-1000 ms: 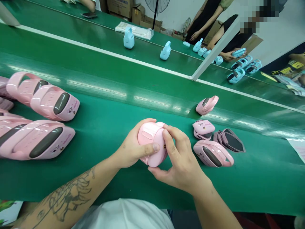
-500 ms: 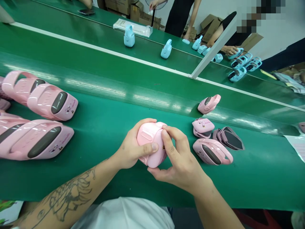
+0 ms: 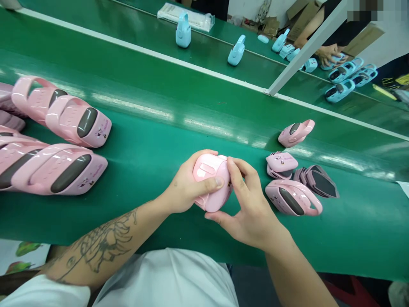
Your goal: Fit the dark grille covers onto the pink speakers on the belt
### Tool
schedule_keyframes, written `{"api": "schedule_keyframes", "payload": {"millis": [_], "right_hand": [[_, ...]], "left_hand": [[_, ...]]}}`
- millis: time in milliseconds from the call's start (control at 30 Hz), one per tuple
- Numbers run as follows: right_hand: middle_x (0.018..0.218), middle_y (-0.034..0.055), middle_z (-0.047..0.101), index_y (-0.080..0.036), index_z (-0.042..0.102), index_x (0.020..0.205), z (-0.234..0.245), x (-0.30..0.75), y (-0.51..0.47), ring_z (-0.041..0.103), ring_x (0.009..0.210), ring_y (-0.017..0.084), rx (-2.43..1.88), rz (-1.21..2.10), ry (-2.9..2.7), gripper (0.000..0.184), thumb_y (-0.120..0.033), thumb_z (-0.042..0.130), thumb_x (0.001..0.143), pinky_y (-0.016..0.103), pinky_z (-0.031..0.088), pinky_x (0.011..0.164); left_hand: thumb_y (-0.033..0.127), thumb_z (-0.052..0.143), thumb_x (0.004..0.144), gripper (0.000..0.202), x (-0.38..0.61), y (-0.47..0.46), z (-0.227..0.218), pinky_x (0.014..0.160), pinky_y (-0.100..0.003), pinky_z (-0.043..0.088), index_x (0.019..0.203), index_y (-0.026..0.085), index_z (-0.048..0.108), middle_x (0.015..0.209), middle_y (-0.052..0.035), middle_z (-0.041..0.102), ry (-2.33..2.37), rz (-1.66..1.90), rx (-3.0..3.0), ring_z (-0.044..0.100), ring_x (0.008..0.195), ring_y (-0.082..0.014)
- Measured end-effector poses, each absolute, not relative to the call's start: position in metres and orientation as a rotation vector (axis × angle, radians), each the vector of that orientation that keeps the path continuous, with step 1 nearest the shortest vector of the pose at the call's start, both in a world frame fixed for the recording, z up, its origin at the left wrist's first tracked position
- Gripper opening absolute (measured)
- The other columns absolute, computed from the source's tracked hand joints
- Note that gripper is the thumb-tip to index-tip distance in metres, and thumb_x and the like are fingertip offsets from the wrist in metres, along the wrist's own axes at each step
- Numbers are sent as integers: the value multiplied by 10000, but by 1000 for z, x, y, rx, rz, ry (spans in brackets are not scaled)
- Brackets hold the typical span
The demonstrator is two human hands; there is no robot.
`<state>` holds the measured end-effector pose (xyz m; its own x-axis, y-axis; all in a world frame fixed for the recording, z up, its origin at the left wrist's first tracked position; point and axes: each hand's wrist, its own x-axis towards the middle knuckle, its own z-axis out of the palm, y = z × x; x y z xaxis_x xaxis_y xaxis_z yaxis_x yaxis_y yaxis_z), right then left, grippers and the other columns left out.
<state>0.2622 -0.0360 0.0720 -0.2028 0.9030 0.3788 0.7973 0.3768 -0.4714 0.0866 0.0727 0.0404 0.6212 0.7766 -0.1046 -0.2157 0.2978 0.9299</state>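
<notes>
**A:** What are the hands doing?

**B:** Both are clenched around one rounded pink plastic shell [image 3: 211, 181], held up above the belt. The left hand [image 3: 187, 183] cups it from the near side, thumb across its face. The right hand [image 3: 247, 204] clasps the other side, with its fingers [image 3: 234, 170] curled over the edge.

**A:** Why hold it like that?

**B:** My read is that the two hands brace against each other to keep it steady, with the flat, recessed face turned toward the wearer's view.

**A:** Any writing on it?

**B:** Nothing legible. A small dark mark shows beside the right hand's fingers, too small to read.

**A:** And around it?

**B:** On the green conveyor tabletop [image 3: 153, 230], just right of the hands, lie a pink handled case [image 3: 293, 197], a small pink piece [image 3: 281, 163], and a stack of mauve shells [image 3: 316, 181]. To the left, large pink cases [image 3: 59, 168] lie side by side, apparently grouped by colour. They carry a small cartoon print and pink script, but I can't read any brand. On the far belt [image 3: 207, 55], sky-blue cases [image 3: 237, 51] stand apart, and a co-worker's hand [image 3: 329, 54] is on one.
</notes>
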Motion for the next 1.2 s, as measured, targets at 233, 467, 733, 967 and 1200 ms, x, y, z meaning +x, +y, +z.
{"api": "schedule_keyframes", "payload": {"millis": [233,467,733,967,1200], "right_hand": [[1582,244,403,-194,162,1751,74,259,-36,450,1505,426,-1503,250,-2028,1106,-350,852,901,687,507,1207],[1585,222,412,-248,160,1754,73,258,-32,466,1499,437,-1487,283,-2006,1109,-384,849,896,721,501,1201],[1619,229,375,-250,113,1770,76,254,-38,446,1536,418,-1478,206,-2022,1107,-315,827,927,667,557,1180],[1556,224,447,-220,147,1771,72,254,-41,475,1519,402,-1398,68,-2028,1085,-262,827,926,634,571,1180],[1549,222,465,-235,104,1777,71,254,-41,493,1513,411,-1380,35,-2062,1104,-255,816,932,642,583,1164]], "left_hand": [[520,974,701,825,90,69,44,875,-380,585,1369,185,624,1298,-133,710,671,715,1059,680,1103,-294],[514,972,713,798,92,67,41,867,-370,569,1357,191,629,1251,-113,706,671,732,971,676,1081,-280],[543,983,676,851,85,69,47,862,-380,611,1384,216,642,1370,-147,723,661,745,1110,721,1165,-341],[525,971,693,834,82,66,55,913,-422,635,1388,201,642,1385,-157,753,676,761,1220,742,1197,-373],[504,963,704,796,81,63,54,961,-441,627,1382,215,662,1416,-141,750,666,804,1269,737,1226,-382]]}}
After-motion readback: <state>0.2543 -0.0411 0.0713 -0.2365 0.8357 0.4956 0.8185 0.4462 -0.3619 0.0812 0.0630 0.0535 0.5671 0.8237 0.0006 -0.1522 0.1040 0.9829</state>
